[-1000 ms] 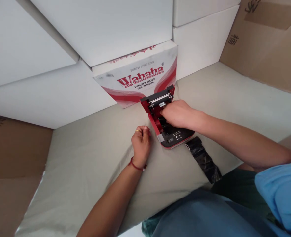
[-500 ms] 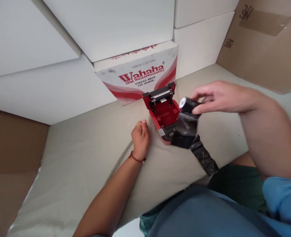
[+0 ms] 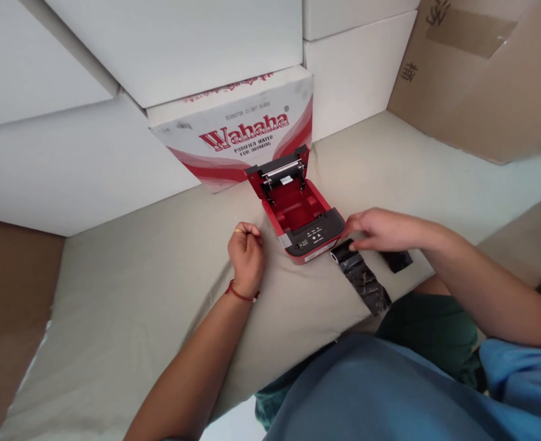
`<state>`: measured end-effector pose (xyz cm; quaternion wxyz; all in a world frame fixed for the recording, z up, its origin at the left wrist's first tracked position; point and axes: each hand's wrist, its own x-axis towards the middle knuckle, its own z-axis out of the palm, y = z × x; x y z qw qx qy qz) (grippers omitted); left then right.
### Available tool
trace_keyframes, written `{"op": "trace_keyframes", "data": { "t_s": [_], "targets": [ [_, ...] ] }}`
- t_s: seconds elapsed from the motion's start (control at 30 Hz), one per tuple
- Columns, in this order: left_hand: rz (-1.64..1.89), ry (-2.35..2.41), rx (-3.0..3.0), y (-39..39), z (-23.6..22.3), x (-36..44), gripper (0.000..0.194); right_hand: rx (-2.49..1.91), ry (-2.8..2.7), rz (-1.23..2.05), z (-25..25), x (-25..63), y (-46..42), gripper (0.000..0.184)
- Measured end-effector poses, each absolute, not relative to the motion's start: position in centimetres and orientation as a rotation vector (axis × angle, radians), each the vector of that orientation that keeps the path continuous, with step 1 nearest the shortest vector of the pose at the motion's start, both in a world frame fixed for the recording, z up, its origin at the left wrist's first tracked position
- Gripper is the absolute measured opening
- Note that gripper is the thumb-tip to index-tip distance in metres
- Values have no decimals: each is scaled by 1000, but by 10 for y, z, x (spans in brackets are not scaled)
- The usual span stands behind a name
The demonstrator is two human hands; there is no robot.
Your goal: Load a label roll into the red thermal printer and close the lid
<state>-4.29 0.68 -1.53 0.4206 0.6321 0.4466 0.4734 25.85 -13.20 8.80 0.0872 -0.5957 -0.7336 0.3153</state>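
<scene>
My left hand (image 3: pixel 246 254) rests on the cloth-covered surface, its fingers curled shut with nothing visible in them. To its right stands a red and black printer (image 3: pixel 314 236), lid raised and red compartment bare. At the printer's near right corner my right hand (image 3: pixel 374 228) has its thumb and fingertips closed about the far end of a black ribbon roll (image 3: pixel 343 251), which lies on the cloth with a white core showing. A wrinkled black strip runs from this roll toward my body. Another black piece (image 3: pixel 398 262) lies partly hidden under my right wrist.
Behind the printer leans a Wahaha water carton (image 3: pixel 247 131). White boxes (image 3: pixel 220 43) are stacked along the back. A brown cardboard box (image 3: pixel 475 73) stands at the far right, and another brown cardboard panel (image 3: pixel 18 275) is at the left.
The black roll held in the air is no longer raised. My right hand has come down to the roll beside the printer, and a black piece now lies under the wrist. My left hand stays put.
</scene>
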Motion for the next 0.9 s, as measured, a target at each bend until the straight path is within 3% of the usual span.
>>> {"op": "trace_keyframes", "data": {
  "t_s": [0.17,0.33,0.47,0.6,0.73,0.9],
  "targets": [
    [1088,1130,1582,3,-12,-45,11,-1775,-2334,928,90,245,-155,39],
    [1047,1121,1578,1,-9,-44,10,-1309,-2348,1309,162,266,-151,33],
    [1078,1105,1609,-2,-7,-43,10,-1588,-2368,756,192,241,-105,35],
    [1211,1111,1688,-8,-1,-44,15,-2037,-2431,270,168,187,-61,30],
    [1455,1053,1867,-26,11,-46,15,-2175,-2484,199,149,157,-43,28],
    [1578,554,2487,-54,22,-44,41,-2244,-2449,256,152,151,-35,33]
  ]
}}
